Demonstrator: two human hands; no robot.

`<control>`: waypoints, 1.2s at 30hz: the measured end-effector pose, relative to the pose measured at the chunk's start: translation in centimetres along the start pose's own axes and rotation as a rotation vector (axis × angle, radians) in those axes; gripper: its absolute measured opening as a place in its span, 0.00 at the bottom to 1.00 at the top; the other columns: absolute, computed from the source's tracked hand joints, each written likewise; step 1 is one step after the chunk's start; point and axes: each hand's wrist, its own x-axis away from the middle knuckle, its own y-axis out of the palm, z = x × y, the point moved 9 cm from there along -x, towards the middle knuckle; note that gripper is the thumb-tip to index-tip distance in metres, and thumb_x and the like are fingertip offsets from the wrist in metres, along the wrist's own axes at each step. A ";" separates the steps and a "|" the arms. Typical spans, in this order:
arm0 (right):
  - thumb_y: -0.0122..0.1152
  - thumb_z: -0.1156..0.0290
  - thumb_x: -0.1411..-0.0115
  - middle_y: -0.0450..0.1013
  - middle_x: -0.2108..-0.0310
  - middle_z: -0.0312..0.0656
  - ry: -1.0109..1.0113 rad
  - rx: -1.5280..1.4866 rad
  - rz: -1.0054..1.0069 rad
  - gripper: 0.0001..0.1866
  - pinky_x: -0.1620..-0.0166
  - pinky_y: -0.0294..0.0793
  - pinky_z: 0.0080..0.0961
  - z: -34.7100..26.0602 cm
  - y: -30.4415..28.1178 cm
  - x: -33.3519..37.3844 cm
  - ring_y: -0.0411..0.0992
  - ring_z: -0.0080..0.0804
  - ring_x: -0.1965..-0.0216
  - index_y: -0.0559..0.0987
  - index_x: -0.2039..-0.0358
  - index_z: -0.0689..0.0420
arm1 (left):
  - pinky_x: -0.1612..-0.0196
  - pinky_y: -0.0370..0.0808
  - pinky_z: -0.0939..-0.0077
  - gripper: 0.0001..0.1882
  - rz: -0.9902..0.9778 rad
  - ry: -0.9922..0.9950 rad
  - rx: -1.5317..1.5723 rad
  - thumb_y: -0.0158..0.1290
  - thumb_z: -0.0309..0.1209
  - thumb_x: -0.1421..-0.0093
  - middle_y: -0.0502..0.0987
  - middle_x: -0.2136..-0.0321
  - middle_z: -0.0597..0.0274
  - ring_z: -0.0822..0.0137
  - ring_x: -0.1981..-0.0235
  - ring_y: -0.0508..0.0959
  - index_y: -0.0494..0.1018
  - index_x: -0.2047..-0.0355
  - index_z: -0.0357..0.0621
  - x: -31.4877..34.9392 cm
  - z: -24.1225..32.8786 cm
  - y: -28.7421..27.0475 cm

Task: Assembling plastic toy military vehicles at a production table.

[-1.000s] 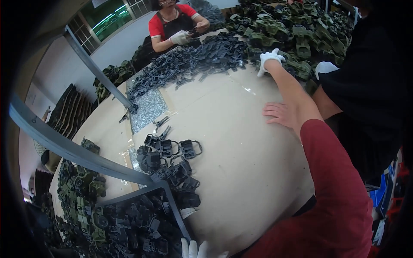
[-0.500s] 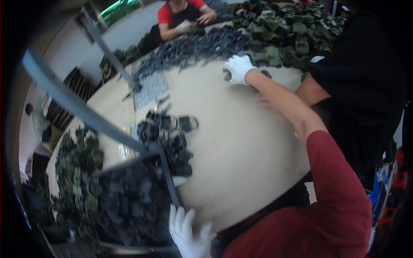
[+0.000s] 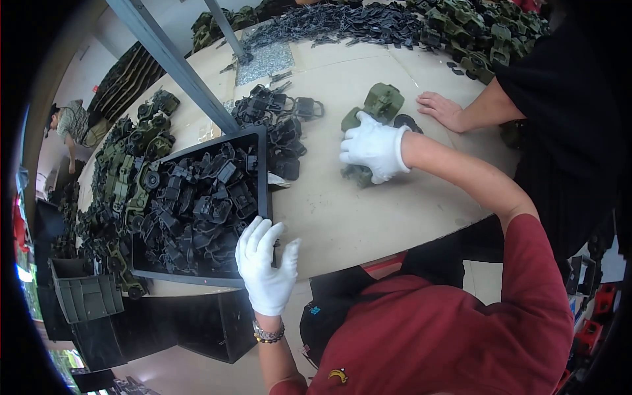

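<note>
My right hand [image 3: 375,148], in a white glove, is closed over a green toy vehicle [image 3: 384,101] on the tabletop. Its fingers hide much of the toy; a dark wheel [image 3: 408,122] shows beside the wrist, and more green plastic pokes out below the palm. My left hand [image 3: 265,266], gloved too, is raised with fingers stretched out at the near right corner of a black tray [image 3: 263,172]. Nothing is in it. Inside the tray lies a heap of black plastic frame-like parts [image 3: 204,197].
More black parts [image 3: 283,135] lie beyond the tray. Green toy vehicles [image 3: 122,171] crowd its left side, with another pile [image 3: 467,29] far right. A co-worker's hand [image 3: 441,110] rests on the table [image 3: 342,224]. A grey metal post [image 3: 174,62] rises behind the tray.
My right hand has come nearer from the far pile, with green plastic under it. My left hand remains open by the tray corner. The view has shifted, showing more of my body.
</note>
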 end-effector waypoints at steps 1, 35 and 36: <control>0.69 0.61 0.61 0.71 0.63 0.38 -0.018 -0.014 0.012 0.22 0.48 0.62 0.46 -0.3 0.1 0.6 0.69 0.38 0.52 0.77 0.63 0.51 | 0.45 0.69 0.56 0.19 0.008 0.012 0.015 0.66 0.32 0.50 0.77 0.57 0.57 0.49 0.49 0.75 0.76 0.57 0.45 0.1 0.2 -0.1; 0.69 0.71 0.57 0.70 0.54 0.49 0.563 -0.918 1.259 0.31 0.48 0.72 0.36 9.1 -6.0 12.0 0.71 0.47 0.55 0.74 0.49 0.52 | 0.50 0.74 0.58 0.30 -0.047 -0.061 0.258 0.68 0.28 0.56 0.70 0.50 0.44 0.45 0.53 0.76 0.68 0.53 0.42 -4.8 7.8 15.7; 0.72 0.68 0.56 0.72 0.57 0.44 0.616 -0.736 1.324 0.30 0.48 0.71 0.35 7.4 -5.7 15.3 0.71 0.43 0.54 0.74 0.50 0.54 | 0.49 0.74 0.58 0.29 -0.012 -0.042 0.239 0.67 0.28 0.56 0.71 0.50 0.45 0.45 0.53 0.76 0.69 0.54 0.42 -4.5 7.7 15.1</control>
